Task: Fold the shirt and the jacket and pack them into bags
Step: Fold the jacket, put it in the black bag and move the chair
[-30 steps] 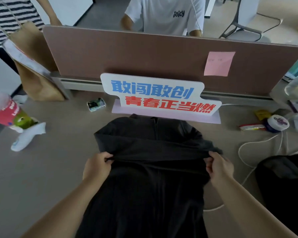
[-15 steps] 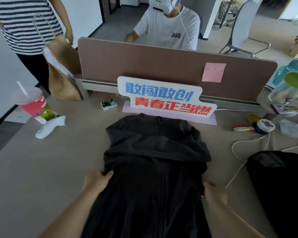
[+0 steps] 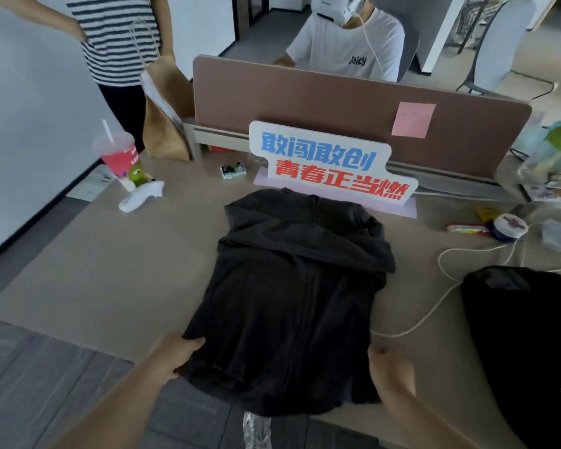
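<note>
At the centre of the frame the dark jacket (image 3: 298,286) lies flat on the beige table (image 3: 110,280), its soft, matte hem hanging over the near table edge. The left hand (image 3: 178,354) grasps the hem corner at lower left; the right hand (image 3: 391,367) is clenched at the lower right corner, but I cannot tell if it holds cloth. Left of the jacket the table is open. On the right lie a white cable (image 3: 434,306) and a black bag (image 3: 525,345), close by. Behind stands a stiff sign (image 3: 331,166), touching the collar.
</note>
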Demonstrator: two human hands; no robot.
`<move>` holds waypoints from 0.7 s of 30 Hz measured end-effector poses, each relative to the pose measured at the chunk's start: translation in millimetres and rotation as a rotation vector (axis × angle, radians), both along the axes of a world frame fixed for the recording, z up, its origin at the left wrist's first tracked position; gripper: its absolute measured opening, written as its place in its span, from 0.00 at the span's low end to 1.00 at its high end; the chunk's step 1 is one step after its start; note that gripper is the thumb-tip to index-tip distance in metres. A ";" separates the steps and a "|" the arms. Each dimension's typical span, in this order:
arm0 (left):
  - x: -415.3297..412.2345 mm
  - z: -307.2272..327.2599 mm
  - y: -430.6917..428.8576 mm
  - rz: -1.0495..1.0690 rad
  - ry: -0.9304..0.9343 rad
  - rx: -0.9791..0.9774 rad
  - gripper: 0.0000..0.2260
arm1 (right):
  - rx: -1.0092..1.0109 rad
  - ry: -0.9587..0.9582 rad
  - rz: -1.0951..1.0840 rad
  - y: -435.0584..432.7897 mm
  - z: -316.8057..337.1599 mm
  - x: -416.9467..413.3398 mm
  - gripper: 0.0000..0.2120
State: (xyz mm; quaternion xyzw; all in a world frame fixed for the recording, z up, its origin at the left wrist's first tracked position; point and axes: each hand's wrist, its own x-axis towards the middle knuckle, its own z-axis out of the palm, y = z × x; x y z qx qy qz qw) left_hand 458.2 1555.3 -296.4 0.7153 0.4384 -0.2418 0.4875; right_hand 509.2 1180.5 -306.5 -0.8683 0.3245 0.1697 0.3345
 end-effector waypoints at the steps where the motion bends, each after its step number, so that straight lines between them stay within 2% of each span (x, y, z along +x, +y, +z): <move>1: -10.2 -3.4 -2.9 0.043 0.008 0.016 0.20 | -0.004 0.046 0.029 -2.6 -0.6 -12.7 0.16; 3: -26.5 -4.4 -15.0 0.115 -0.015 0.030 0.16 | 0.003 0.117 0.098 -6.8 -1.3 -33.2 0.12; 6: -41.7 -2.2 -31.6 0.187 -0.050 0.017 0.12 | 0.118 0.117 0.170 -11.8 2.5 -48.5 0.12; 8: -50.9 -0.7 -32.6 0.275 -0.081 0.021 0.12 | 0.188 0.066 0.060 -20.3 9.8 -53.6 0.13; 11: -62.8 3.2 -31.5 0.401 -0.096 0.052 0.13 | 0.233 0.066 -0.232 -42.1 20.7 -63.2 0.15; 15: -75.6 9.6 -38.1 0.416 -0.077 0.041 0.11 | 0.338 0.137 -0.345 -62.6 35.1 -74.9 0.12; 18: -80.3 19.3 -45.7 0.460 -0.063 -0.081 0.08 | 0.519 0.102 -0.421 -69.5 44.5 -77.5 0.08; 21: -70.1 38.4 -49.2 0.471 -0.068 -0.287 0.04 | 0.785 0.043 -0.560 -67.5 51.6 -64.7 0.06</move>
